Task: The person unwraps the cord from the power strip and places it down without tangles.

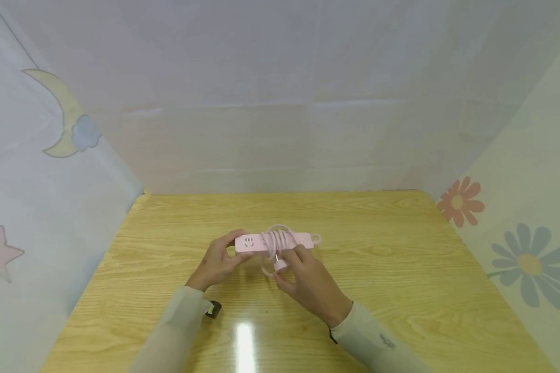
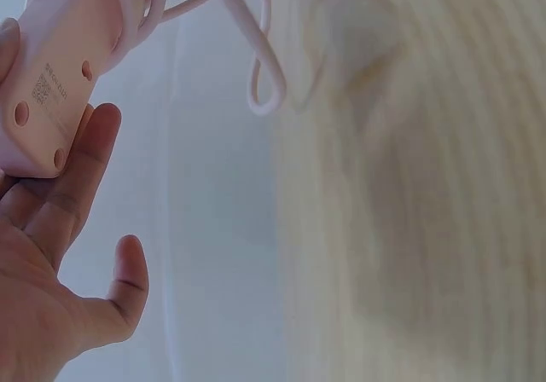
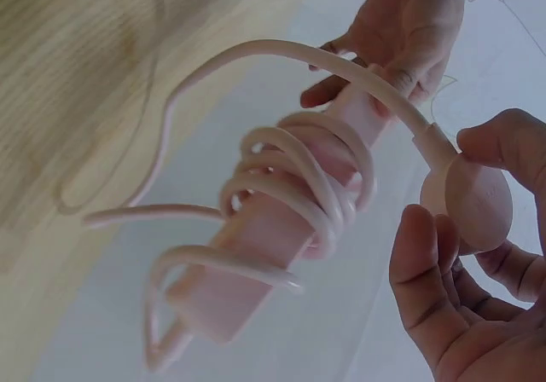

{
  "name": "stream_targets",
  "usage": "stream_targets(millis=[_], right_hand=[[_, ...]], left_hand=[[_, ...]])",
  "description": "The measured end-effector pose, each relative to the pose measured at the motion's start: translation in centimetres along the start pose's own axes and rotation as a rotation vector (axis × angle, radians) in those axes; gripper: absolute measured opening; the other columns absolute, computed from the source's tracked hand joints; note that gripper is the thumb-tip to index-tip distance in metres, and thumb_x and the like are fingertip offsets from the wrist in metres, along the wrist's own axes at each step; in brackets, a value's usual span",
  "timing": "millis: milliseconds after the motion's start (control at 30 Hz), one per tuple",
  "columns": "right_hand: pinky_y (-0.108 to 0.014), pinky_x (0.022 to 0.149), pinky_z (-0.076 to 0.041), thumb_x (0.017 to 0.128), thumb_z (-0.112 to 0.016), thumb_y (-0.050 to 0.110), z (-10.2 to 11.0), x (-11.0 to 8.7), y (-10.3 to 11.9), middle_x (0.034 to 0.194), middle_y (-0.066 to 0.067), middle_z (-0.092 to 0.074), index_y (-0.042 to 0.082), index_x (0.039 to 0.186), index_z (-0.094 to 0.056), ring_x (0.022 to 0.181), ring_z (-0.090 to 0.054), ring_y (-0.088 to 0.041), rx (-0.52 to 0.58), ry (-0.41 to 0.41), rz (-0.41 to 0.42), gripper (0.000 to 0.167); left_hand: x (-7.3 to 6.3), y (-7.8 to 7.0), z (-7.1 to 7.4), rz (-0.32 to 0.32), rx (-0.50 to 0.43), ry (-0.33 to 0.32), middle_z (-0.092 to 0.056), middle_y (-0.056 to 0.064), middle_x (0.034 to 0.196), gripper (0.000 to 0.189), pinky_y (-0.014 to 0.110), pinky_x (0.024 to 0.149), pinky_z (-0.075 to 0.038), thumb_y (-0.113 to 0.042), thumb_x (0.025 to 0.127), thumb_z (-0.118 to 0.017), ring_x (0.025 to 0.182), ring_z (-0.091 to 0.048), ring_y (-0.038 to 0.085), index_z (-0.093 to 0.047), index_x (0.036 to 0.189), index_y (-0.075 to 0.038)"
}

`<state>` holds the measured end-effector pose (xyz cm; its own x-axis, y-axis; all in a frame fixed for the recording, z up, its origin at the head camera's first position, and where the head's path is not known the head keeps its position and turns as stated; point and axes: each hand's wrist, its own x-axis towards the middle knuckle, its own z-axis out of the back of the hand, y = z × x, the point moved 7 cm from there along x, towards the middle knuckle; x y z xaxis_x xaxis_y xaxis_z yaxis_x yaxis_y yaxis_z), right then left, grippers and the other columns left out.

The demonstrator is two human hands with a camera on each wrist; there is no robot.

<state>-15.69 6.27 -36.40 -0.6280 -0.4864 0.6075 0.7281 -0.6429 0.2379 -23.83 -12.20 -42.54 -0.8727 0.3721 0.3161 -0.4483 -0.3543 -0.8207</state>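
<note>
Wood-grain tabletop (image 1: pixel 121 280) lay below — your left hand (image 1: pixel 216 263) gripped pink power strip (image 1: pixel 249 244) — your right hand (image 1: pixel 315 285) pinched round plug (image 3: pixel 479 203).

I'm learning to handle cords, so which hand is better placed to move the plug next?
Probably the right hand: it holds the plug, at the end of the cord. The left hand grips one end of the power strip, so seems better suited to steadying.
</note>
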Motion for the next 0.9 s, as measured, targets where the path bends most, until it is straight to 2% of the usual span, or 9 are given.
stream_targets(millis=[200, 367, 600, 900], right_hand=[[-0.019, 0.065, -0.054, 0.071, -0.088, 0.004, -0.1, -1.5, -0.5, 0.092, -0.005, -0.056, 0.001, 0.102, -0.058, 0.076, -0.062, -0.014, 0.046, 0.016, -0.049, 0.043], [-0.018, 0.06, -0.051, 0.073, -0.086, 0.002, -0.6, -3.1, -1.1, 0.09, -0.004, -0.054, 0.001, 0.101, -0.057, 0.071, -0.056, -0.011, 0.062, 0.059, -0.119, 0.041], [-0.015, 0.056, -0.048, 0.077, -0.083, 0.002, -1.7, -4.8, -2.0, 0.088, -0.005, -0.053, 0.0, 0.102, -0.054, 0.067, -0.052, -0.007, 0.083, 0.176, -0.224, 0.039], [-0.016, 0.061, -0.051, 0.081, -0.082, 0.003, -3.2, -6.3, -3.0, 0.098, -0.013, -0.06, -0.004, 0.115, -0.052, 0.074, -0.061, -0.015, 0.182, 0.327, -0.322, 0.046]], left_hand=[[0.7, -0.7, 0.8, -0.036, 0.024, -0.025, -0.069, 0.01, 0.116, 0.045, 0.051, 0.09, -0.051, -0.011, 0.088, -0.078, 0.109, -0.065, 0.028, -0.061, 0.128, -0.002], [1.1, -1.2, 1.2, -0.055, 0.046, -0.037, -0.068, 0.009, 0.118, 0.046, 0.048, 0.09, -0.052, -0.012, 0.088, -0.079, 0.109, -0.064, 0.026, -0.061, 0.129, -0.003], [1.5, -2.0, 1.9, -0.081, 0.035, -0.057, -0.069, 0.007, 0.114, 0.045, 0.048, 0.091, -0.051, -0.009, 0.087, -0.078, 0.104, -0.064, 0.022, -0.062, 0.128, -0.004], [1.9, -2.6, 2.2, -0.092, 0.051, -0.094, -0.069, 0.01, 0.113, 0.044, 0.047, 0.089, -0.051, -0.008, 0.087, -0.078, 0.104, -0.064, 0.025, -0.062, 0.127, -0.002]])
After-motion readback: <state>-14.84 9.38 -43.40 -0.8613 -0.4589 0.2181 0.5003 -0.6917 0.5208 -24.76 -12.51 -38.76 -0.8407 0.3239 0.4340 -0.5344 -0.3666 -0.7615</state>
